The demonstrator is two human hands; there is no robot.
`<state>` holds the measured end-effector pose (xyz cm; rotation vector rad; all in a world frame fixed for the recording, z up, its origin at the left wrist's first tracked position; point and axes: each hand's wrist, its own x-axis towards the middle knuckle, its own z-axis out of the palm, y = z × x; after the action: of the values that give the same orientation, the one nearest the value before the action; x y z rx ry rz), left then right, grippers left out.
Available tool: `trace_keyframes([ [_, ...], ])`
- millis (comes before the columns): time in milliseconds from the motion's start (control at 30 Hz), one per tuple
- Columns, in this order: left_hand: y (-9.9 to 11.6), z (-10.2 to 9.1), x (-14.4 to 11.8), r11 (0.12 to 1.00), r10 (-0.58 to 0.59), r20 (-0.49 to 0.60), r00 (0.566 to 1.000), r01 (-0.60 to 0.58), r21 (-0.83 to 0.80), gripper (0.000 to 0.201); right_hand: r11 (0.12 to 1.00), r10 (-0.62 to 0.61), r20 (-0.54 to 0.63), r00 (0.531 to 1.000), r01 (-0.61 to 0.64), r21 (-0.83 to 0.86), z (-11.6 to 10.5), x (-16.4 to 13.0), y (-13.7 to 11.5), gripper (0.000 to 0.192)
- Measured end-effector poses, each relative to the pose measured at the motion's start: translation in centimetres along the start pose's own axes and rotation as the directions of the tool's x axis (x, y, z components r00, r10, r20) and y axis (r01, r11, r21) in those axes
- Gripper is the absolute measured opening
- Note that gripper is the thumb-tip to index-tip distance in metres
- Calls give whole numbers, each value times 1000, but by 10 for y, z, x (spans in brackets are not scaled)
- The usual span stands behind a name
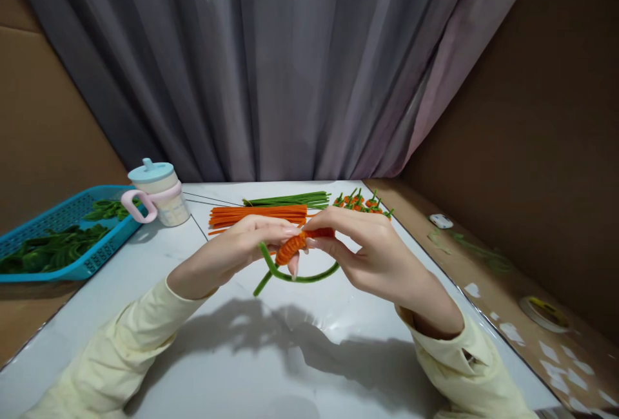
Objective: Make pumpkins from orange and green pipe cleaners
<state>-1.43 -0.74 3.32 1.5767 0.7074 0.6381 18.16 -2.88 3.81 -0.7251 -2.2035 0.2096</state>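
Above the white table, my left hand [251, 242] and my right hand [362, 245] meet around a coiled orange pipe cleaner [289, 250]. Fingers of both hands pinch it, left hand at its near side and right hand at its other end. A green pipe cleaner [309, 278] curves beneath the orange coil, with one end crossing and sticking out to the lower left; its right end disappears behind my right hand. Beyond my hands lie a bundle of straight orange pipe cleaners [256, 214] and a bundle of green pipe cleaners [290, 200].
Several small orange-and-green pieces [370, 203] sit at the table's back right. A blue basket [97, 261] with green leaf shapes stands left, beside a lidded cup [171, 206]. Tape roll [544, 314] and white scraps lie on the cardboard at right. A grey curtain [280, 71] hangs behind.
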Motion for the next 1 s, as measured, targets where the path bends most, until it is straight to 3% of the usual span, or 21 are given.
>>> trace_keyframes([
  [400, -7, -5, 0, 988, -22, 81, 996, 33, -148, 32, 998, -71, 4, 997, 71, 0, 1, -2, -2, 17],
  [633, -8, -5, -2, 995, -1, 69, 998, 8, -104, 34, 999, -51, -4, 999, 51, -12, -3, -1, -4, 17],
  [767, -7, -4, -2, 988, 13, 76, 997, -1, -157, 28, 999, -45, 19, 999, 44, 26, -7, 1, -3, 19],
  [833, -7, -5, -1, 984, 20, 72, 997, -7, -178, 28, 998, -59, -26, 998, 60, 32, -8, 2, -3, 18],
  [1000, -11, -6, 0, 978, 44, 38, 998, -35, -205, 30, 994, -97, -270, 958, 79, -77, -7, -1, -17, 12],
])
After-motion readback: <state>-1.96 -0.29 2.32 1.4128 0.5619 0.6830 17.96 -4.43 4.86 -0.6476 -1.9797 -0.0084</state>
